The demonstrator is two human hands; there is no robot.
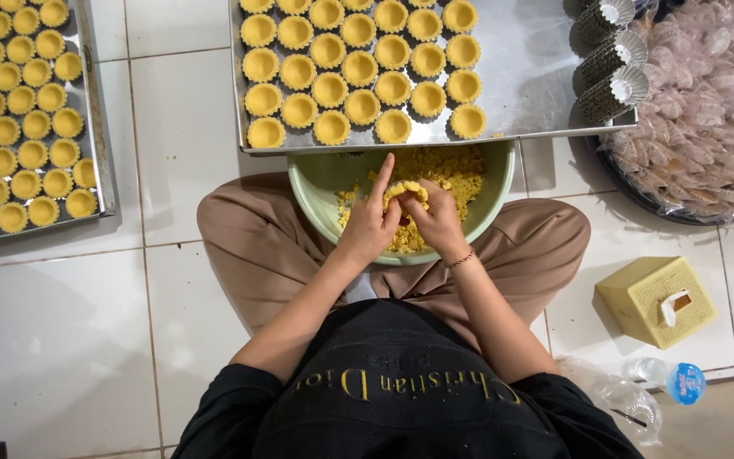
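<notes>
A small dough-lined tart shell point(405, 194) is gripped between the left hand point(370, 225) and the right hand point(439, 219), both clenched around it, left forefinger raised. It is held over a green bowl point(316, 191) of yellow crumbly dough point(456, 170) in the lap. A metal tray point(528, 76) of shaped shells point(363, 106) overlaps the bowl's far rim; stacked fluted moulds point(612, 89) lie on it.

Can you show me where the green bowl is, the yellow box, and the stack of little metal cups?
Green bowl point(320, 191): head view, on its left inner wall.
Yellow box point(643, 293): head view, on its top face.
Metal cups point(613, 92): head view, on the nearest stack's side.
</notes>
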